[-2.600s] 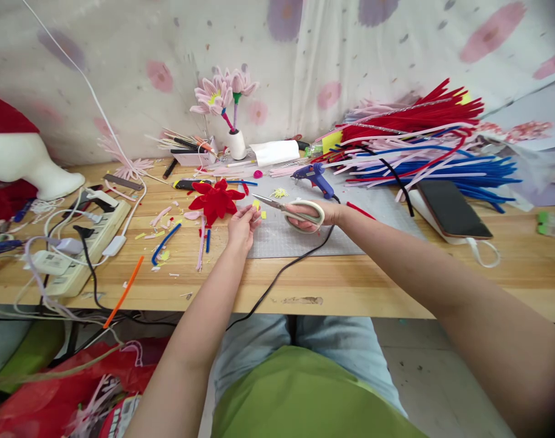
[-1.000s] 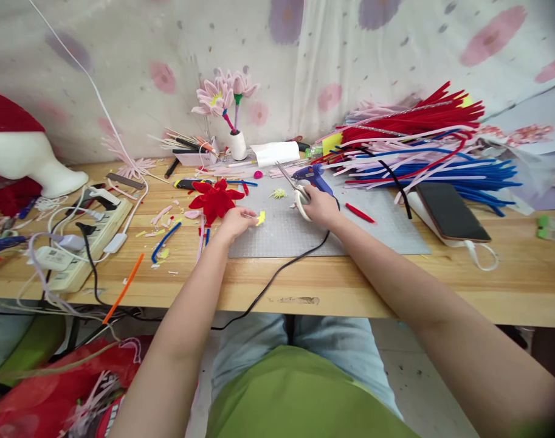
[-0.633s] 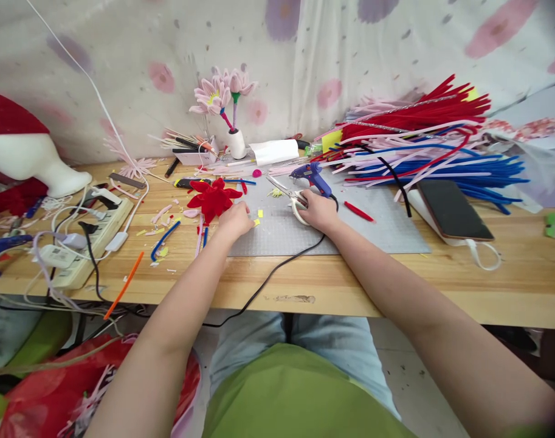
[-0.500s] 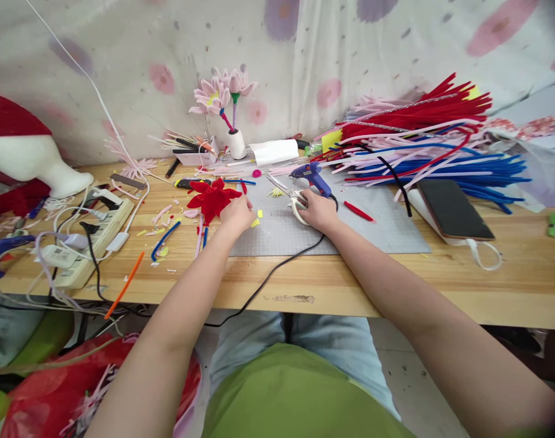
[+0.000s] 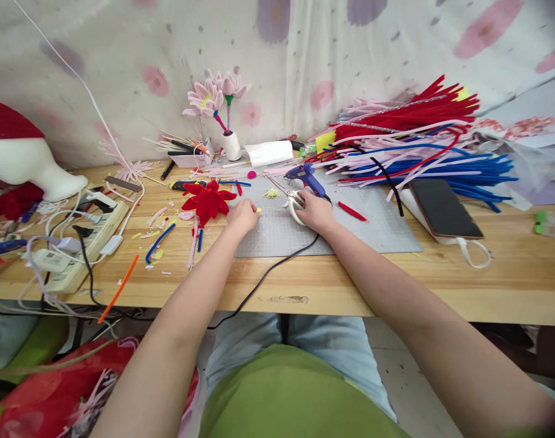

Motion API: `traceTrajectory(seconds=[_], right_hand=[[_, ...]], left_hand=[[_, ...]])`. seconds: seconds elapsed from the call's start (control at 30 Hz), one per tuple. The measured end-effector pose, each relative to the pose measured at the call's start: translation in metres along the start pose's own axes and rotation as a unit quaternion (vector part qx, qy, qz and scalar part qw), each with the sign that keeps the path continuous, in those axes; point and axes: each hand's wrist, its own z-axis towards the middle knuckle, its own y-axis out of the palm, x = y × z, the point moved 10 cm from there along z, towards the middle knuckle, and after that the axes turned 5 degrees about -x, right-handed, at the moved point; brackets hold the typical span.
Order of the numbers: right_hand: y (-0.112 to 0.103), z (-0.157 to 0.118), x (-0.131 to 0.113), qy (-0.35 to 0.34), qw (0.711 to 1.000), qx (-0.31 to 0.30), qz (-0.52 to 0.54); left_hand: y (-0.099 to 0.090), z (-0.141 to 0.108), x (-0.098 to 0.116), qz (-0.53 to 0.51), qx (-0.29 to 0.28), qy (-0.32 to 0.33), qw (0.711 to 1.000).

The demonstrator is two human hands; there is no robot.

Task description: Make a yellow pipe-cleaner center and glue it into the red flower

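My left hand (image 5: 243, 216) is pinched closed over the left side of the grey cutting mat (image 5: 259, 243). A small yellow scrap (image 5: 259, 210) shows at its fingertips. Just left of that hand lies a red fuzzy flower (image 5: 208, 201) with pointed petals. My right hand (image 5: 315, 210) is wrapped around the white handles of a pair of scissors (image 5: 296, 211), whose blades point to the far left. Between the hands sits a little bunch of yellow strands (image 5: 272, 193). A blue glue gun (image 5: 308, 177) rests just beyond the right hand.
Red, pink and blue pipe cleaners (image 5: 441, 146) are piled at the back right, near a dark phone (image 5: 445, 208). A white vase (image 5: 231, 146) holds pink flowers. On the left are a power strip (image 5: 90, 243) with cables and scattered scraps (image 5: 157, 228). A black cord (image 5: 277, 267) crosses the front.
My left hand has shifted right, away from the red flower, onto the yellow scraps, one of which now shows at its fingertips. The right hand still holds the scissors. The view has shifted slightly.
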Motion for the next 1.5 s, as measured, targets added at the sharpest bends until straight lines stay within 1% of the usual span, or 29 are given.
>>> traceTrajectory(seconds=[0.07,0.13,0.23,0.3,0.37,0.43,0.47,0.5,0.53,0.6,0.67,0.73,0.8,0.9,0.97,1.07,1.2,1.3,1.4,1.5], right_hand=[[0.0,0.0,0.0,0.0,1.0,-0.001,0.003],[-0.001,-0.001,0.0,0.002,1.0,-0.003,0.005],[-0.003,-0.001,0.001,0.008,1.0,-0.008,0.012],[-0.005,0.0,0.001,0.01,1.0,-0.015,0.025],[-0.006,0.001,-0.001,0.006,0.999,-0.028,0.042],[-0.005,0.003,-0.007,-0.016,0.996,-0.066,0.062],[-0.002,0.003,-0.013,-0.039,0.991,-0.102,0.081],[0.003,0.002,-0.019,-0.068,0.98,-0.149,0.108],[0.01,-0.002,-0.027,-0.098,0.962,-0.209,0.144],[0.021,-0.015,-0.041,-0.141,0.904,-0.338,0.22],[0.027,-0.029,-0.048,-0.152,0.842,-0.444,0.267],[0.029,-0.041,-0.05,-0.154,0.799,-0.512,0.276],[0.027,-0.047,-0.05,-0.161,0.773,-0.55,0.274],[0.025,-0.051,-0.051,-0.172,0.749,-0.577,0.277],[0.025,-0.053,-0.051,-0.175,0.74,-0.586,0.28],[0.029,-0.052,-0.052,-0.172,0.735,-0.59,0.286],[0.036,-0.051,-0.051,-0.149,0.722,-0.603,0.305],[0.037,-0.05,-0.05,-0.136,0.722,-0.604,0.309],[0.038,-0.05,-0.049,-0.133,0.718,-0.608,0.312],[0.041,-0.051,-0.049,-0.13,0.708,-0.616,0.319]], left_hand=[[0.0,-0.001,0.0,-0.009,0.002,0.018,1.0],[-0.002,0.0,-0.002,-0.042,0.011,0.027,0.999],[-0.01,0.001,-0.007,-0.154,0.018,0.03,0.987],[-0.014,0.0,-0.01,-0.264,0.002,0.024,0.964],[-0.017,-0.003,-0.012,-0.365,-0.027,0.016,0.93],[-0.017,-0.007,-0.012,-0.428,-0.06,0.007,0.902],[-0.016,-0.008,-0.014,-0.447,-0.075,0.0,0.891],[-0.014,-0.01,-0.016,-0.461,-0.088,-0.009,0.883],[-0.011,-0.011,-0.019,-0.472,-0.1,-0.021,0.876],[-0.004,-0.011,-0.025,-0.489,-0.121,-0.04,0.863],[0.003,-0.011,-0.03,-0.502,-0.142,-0.052,0.851],[0.01,-0.011,-0.033,-0.51,-0.163,-0.058,0.843],[0.013,-0.011,-0.034,-0.514,-0.177,-0.059,0.837],[0.013,-0.012,-0.032,-0.518,-0.186,-0.051,0.833],[0.012,-0.013,-0.03,-0.517,-0.187,-0.043,0.834],[0.009,-0.014,-0.028,-0.502,-0.184,-0.03,0.845],[0.006,-0.013,-0.027,-0.476,-0.175,-0.013,0.862],[0.005,-0.013,-0.026,-0.464,-0.174,-0.001,0.869],[0.005,-0.013,-0.025,-0.447,-0.171,0.006,0.878],[0.005,-0.015,-0.021,-0.427,-0.168,0.017,0.889]])
